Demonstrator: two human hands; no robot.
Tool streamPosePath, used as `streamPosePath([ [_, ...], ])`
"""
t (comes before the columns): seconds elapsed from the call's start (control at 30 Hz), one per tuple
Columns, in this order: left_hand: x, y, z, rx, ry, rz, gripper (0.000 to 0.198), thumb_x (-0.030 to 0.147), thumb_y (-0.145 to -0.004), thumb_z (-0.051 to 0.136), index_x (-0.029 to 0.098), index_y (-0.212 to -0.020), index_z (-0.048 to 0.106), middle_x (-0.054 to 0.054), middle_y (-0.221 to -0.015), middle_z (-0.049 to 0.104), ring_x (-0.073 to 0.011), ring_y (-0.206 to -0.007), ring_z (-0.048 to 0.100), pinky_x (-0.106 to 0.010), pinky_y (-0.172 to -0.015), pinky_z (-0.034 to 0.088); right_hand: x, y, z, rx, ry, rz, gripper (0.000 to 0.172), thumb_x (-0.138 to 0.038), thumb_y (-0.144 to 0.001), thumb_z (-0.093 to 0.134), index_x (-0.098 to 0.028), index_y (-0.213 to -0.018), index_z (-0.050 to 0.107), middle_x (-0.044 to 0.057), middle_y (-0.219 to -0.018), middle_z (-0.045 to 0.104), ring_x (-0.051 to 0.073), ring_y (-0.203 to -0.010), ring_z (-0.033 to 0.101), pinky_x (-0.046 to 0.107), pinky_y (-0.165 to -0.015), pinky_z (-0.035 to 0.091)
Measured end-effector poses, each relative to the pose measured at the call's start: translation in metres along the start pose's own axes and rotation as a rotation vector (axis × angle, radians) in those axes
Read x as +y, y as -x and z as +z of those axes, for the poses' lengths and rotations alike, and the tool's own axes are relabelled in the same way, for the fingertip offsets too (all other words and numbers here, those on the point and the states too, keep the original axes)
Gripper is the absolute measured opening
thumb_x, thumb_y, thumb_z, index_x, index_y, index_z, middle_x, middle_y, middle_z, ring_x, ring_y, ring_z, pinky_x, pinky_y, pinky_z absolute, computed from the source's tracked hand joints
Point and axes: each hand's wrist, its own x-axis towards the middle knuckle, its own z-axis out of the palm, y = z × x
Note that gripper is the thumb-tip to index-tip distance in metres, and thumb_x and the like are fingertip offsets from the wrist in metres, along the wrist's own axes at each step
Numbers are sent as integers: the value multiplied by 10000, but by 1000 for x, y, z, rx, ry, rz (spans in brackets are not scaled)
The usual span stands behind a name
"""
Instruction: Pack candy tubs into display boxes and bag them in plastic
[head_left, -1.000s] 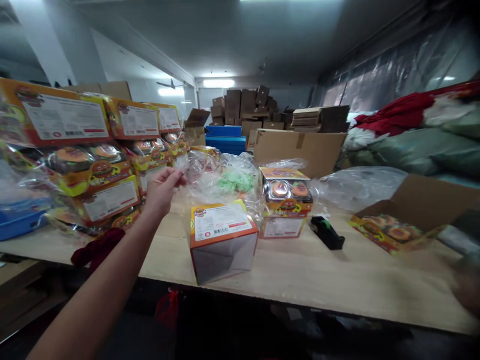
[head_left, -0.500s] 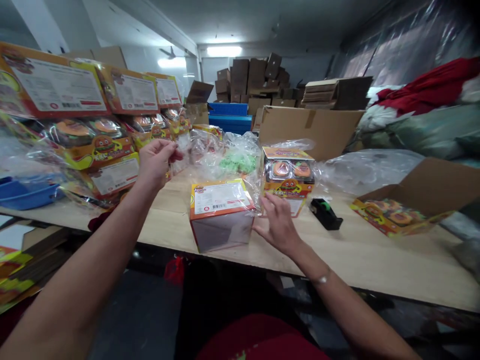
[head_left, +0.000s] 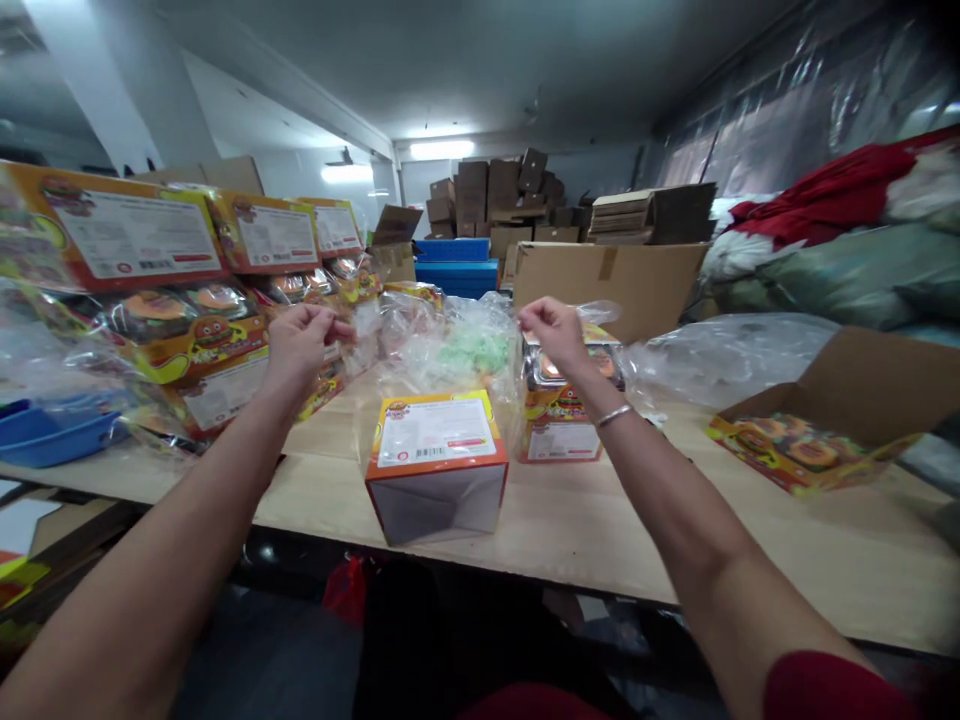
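Observation:
My left hand point(head_left: 300, 338) and my right hand point(head_left: 551, 330) are both raised above the wooden table point(head_left: 675, 540), each pinching an upper edge of a clear plastic bag point(head_left: 442, 350) held wide between them. An orange toy box point(head_left: 435, 465) with a white label on top stands at the table's near edge, in the lower part of that bag. Behind my right wrist stands a second burger toy box point(head_left: 562, 420), partly hidden by the arm.
Stacks of bagged burger toy boxes point(head_left: 187, 320) line the left side, beside a blue tray point(head_left: 52, 440). An open cardboard carton point(head_left: 840, 410) with toys lies at the right, loose plastic sheeting point(head_left: 720, 360) behind it. Large cartons point(head_left: 607, 280) stand at the back.
My right hand rose from beside the orange box and took the bag's right edge. My left hand stayed pinched on the left edge. The bag now stretches wide above the box.

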Motion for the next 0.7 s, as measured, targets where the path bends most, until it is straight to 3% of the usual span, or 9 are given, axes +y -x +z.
streamPosePath([
  [0.1, 1, -2, -10, -39, -72, 55, 110, 172, -851, 609, 111, -759, 606, 3, -632, 680, -125, -604, 626, -284, -720, 500, 2, -7, 3, -57, 17, 24, 196, -337, -746, 696, -181, -665, 609, 2, -628, 608, 145, -613, 551, 284, -630, 428],
  [0.17, 4, -4, -15, 3, -85, 87, 100, 151, -836, 605, 113, -743, 602, 6, -611, 667, -131, -597, 625, -299, -730, 510, 2, -13, 3, -98, 53, -1, 180, -315, -740, 692, -174, -652, 621, 5, -618, 618, 139, -596, 544, 277, -608, 415],
  [0.27, 7, -7, -17, 38, -83, 41, 98, 129, -825, 599, 117, -728, 589, 7, -584, 649, -140, -601, 626, -316, -746, 513, 3, -25, 4, -175, 109, -44, 168, -281, -732, 692, -167, -626, 629, 4, -600, 621, 129, -569, 521, 272, -586, 392],
  [0.4, 6, -10, -15, 34, -54, -36, 119, 111, -832, 575, 121, -714, 566, -14, -625, 664, -138, -625, 624, -337, -799, 494, 9, -36, 9, -164, 88, 6, 163, -270, -718, 704, -162, -617, 635, -1, -595, 621, 117, -573, 508, 266, -594, 385],
  [0.53, 6, -10, -14, -136, 13, -122, 162, 150, -872, 541, 148, -716, 501, -34, -718, 718, -139, -764, 666, -299, -860, 451, 16, -33, 8, -229, -79, 215, 220, -329, -670, 774, -162, -642, 634, -2, -626, 635, 112, -613, 531, 253, -620, 411],
  [0.7, 6, -1, -24, -332, 62, -209, 130, 172, -855, 511, 181, -733, 467, -23, -589, 683, -172, -675, 680, -359, -864, 480, 18, -14, -7, -442, -379, 429, 352, -425, -621, 844, -173, -731, 624, 30, -759, 699, 128, -683, 611, 255, -658, 467],
])
